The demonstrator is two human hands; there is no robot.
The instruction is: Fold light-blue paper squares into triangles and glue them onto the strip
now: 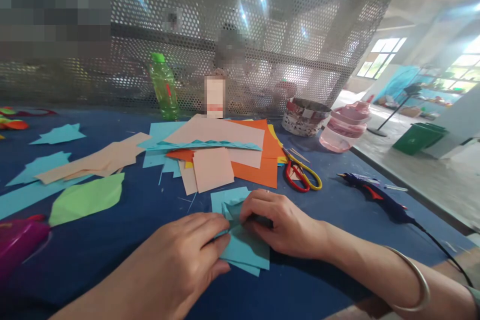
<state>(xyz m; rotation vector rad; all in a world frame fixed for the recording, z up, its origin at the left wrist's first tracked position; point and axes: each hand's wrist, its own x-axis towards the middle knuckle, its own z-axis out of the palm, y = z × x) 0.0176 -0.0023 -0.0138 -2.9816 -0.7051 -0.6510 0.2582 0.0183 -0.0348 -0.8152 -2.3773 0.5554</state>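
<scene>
Left hand (pixel 187 255), nearest, rests its fingers (pixel 212 222) together at the edge of folded blue paper (pixel 247 250) on the tabletop (pixel 300 290); the right hand (pixel 279 220) curls over the upper fold, though I cannot tell whether either pinches. Light, even pressure should keep creases straight. Beyond lie coloured papers (pixel 213 170); rightward, scissors (pixel 287 174), a glue gun (pixel 378 197).

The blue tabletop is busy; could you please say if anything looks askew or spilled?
The paper pile left of the scissors looks askew: its sheets overlap at different angles, and thin blue offcuts lie loose nearby. No spill shows.
</scene>
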